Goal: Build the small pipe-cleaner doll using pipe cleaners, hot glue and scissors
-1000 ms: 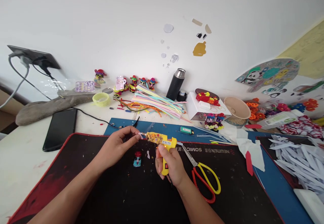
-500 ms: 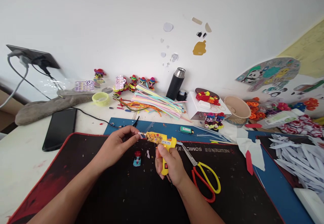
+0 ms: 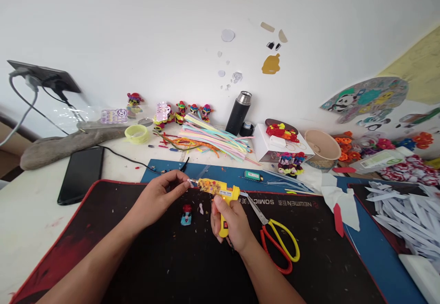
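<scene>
Though in left hand [image 3: 161,198], white scrap [image 3: 189,181] (indistinct).

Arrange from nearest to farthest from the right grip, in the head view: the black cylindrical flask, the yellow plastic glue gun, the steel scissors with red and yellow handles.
1. Glue gun: held in the right grip.
2. Scissors: on the black mat, to its right.
3. Flask: at the back, near the white wall.
</scene>
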The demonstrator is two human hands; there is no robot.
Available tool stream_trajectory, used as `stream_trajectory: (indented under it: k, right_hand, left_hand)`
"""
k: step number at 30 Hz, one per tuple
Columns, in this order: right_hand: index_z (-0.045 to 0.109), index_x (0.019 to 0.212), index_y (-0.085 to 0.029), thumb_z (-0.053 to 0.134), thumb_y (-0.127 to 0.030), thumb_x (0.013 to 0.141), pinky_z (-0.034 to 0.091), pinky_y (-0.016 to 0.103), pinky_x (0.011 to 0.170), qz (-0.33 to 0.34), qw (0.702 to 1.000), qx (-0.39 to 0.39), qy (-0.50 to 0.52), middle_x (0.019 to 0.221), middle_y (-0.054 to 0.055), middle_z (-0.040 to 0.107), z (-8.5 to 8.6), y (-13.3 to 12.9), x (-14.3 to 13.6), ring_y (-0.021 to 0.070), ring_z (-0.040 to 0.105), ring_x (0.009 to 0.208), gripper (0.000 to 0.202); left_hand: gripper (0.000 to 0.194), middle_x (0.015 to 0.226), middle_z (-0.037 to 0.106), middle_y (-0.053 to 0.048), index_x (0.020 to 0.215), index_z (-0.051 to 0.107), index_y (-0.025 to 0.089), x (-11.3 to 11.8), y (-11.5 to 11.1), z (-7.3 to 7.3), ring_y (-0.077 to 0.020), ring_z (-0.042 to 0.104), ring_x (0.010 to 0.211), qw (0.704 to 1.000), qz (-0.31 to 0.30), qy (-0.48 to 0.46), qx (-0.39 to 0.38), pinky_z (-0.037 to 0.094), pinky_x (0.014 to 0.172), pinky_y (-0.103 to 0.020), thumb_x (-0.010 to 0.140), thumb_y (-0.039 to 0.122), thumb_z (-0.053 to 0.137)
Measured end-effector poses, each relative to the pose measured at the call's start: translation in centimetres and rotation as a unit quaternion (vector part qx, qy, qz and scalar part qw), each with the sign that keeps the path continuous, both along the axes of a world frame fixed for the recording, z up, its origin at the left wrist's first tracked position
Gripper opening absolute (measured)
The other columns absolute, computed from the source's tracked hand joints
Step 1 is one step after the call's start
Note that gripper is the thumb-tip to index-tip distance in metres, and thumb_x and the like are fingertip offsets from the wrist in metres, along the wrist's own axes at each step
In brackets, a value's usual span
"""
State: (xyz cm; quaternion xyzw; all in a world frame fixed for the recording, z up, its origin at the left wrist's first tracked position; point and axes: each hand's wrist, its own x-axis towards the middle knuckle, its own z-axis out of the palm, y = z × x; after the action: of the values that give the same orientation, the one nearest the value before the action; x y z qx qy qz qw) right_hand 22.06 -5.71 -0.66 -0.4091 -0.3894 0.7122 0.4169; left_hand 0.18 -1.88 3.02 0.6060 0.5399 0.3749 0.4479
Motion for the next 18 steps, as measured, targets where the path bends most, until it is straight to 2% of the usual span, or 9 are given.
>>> stream_trajectory:
  k: [10,18]
  right_hand:
    - [0.058,0.068,-0.02,0.072,-0.076,0.087,0.031,0.019,0.032,0.004,1.0,0.0,0.003,0.039,-0.005,0.052,0.19,-0.04,-0.02,0.008,0.041,0.028,0.062]
    - [0.058,0.067,-0.02,0.073,-0.077,0.086,0.031,0.018,0.032,0.003,1.0,-0.003,0.007,0.039,-0.005,0.052,0.33,0.03,0.0,0.0078,0.042,0.028,0.062]
  left_hand:
    - [0.045,0.091,0.075,-0.005,0.092,0.072,0.022,-0.22,0.01,-0.52,-0.0231,0.066,0.081,1.0,-0.009,-0.012,-0.016,0.052,0.075,-0.032,0.09,0.068,0.069]
    - [0.046,0.091,0.075,-0.005,0.091,0.071,0.022,-0.3,-0.02,-0.36,-0.0235,0.066,0.083,1.0,-0.009,-0.018,-0.016,0.052,0.076,-0.033,0.09,0.068,0.069]
